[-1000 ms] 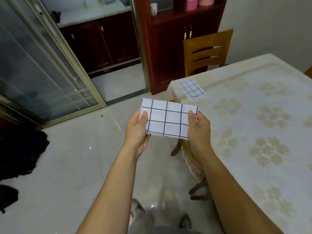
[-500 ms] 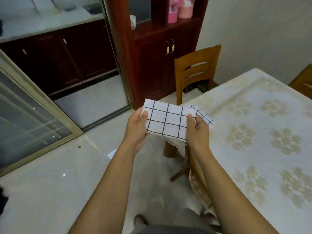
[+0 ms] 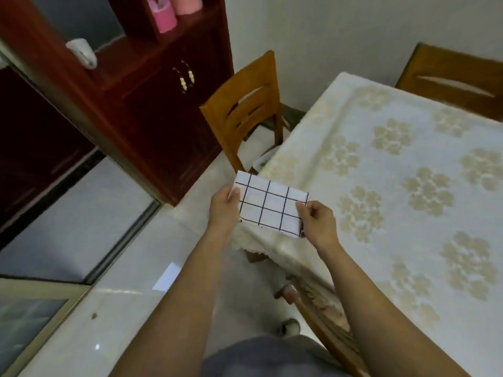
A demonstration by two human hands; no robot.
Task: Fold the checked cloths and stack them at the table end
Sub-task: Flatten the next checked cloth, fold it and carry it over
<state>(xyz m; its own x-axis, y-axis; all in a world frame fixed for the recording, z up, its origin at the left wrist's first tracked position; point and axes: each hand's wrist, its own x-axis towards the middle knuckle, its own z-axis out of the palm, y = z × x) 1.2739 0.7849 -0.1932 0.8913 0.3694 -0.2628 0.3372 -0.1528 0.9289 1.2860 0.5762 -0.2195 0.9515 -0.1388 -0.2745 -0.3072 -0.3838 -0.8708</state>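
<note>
A folded checked cloth (image 3: 270, 206) is held flat over the near corner of the surface (image 3: 381, 186); its left edge is pinched by the left hand (image 3: 223, 210) and its right edge by the right hand (image 3: 318, 221), beside a wooden chair (image 3: 245, 110)

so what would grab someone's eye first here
The folded checked cloth, white with black grid lines, is held at centre between the left hand and right hand. Right of it spreads the table under a pale flowered cover, and beyond stands a wooden chair by a dark red cabinet.
</note>
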